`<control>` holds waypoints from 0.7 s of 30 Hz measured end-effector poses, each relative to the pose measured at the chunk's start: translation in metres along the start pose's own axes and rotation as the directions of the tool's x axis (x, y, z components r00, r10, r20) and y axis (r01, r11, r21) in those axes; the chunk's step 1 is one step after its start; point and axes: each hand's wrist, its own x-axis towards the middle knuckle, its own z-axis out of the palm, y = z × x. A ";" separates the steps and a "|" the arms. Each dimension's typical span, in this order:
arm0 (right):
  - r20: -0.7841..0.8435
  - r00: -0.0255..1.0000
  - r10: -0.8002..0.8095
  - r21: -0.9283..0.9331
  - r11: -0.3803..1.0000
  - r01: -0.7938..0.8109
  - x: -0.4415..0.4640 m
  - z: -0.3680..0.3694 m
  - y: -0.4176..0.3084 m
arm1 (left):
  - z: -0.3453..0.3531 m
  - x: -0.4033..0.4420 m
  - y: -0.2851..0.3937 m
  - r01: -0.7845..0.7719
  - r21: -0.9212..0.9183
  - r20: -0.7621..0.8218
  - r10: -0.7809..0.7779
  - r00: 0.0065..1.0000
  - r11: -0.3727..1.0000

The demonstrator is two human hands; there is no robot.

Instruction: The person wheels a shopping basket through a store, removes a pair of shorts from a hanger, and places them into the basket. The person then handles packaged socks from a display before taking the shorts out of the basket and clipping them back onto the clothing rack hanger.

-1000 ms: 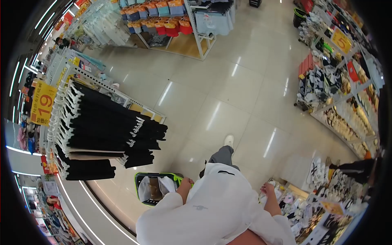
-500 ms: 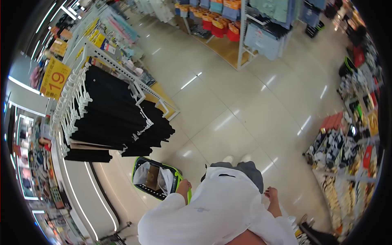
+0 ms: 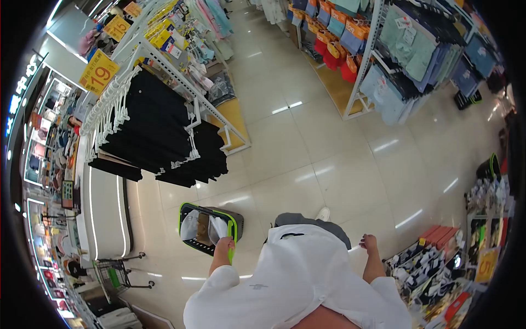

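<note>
My left hand (image 3: 223, 245) is closed around the lime-green handle (image 3: 231, 254) of a dark shopping basket with a green rim (image 3: 182, 223). Inside the basket a brown cardboard-like item (image 3: 203, 229) stands between white items (image 3: 190, 223) that look like bags. The basket hangs at my left side, above the tiled floor. On my other side, my right hand (image 3: 369, 241) swings free with loosely curled fingers, a little apart, and nothing visible in it.
Black garments (image 3: 153, 123) hang on a white rack at the left, under a yellow price sign (image 3: 99, 73). A shopping cart (image 3: 119, 272) stands lower left. Clothing racks (image 3: 408, 49) line the upper right; bins of packed goods (image 3: 422, 268) sit right. Tiled floor (image 3: 290, 142) runs between.
I have moved forward and the view has turned, so the racks and signs have shifted. The cart has come into view. My left hand still carries the basket; my right arm has swung forward.
</note>
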 end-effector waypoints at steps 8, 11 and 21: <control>0.021 1.000 -0.023 -0.108 0.994 0.025 0.050 -0.036 -0.071 | 0.085 -0.016 0.007 0.162 -0.375 0.151 -0.113 0.982 0.913; 0.046 0.999 0.002 -0.127 0.992 0.004 0.054 -0.033 -0.075 | 0.098 -0.023 0.021 0.280 -0.487 0.280 -0.155 0.947 0.827; -0.062 0.988 0.143 -0.040 0.989 -0.146 0.084 -0.050 -0.154 | 0.192 0.051 0.102 -0.076 -0.302 0.149 0.126 0.981 0.950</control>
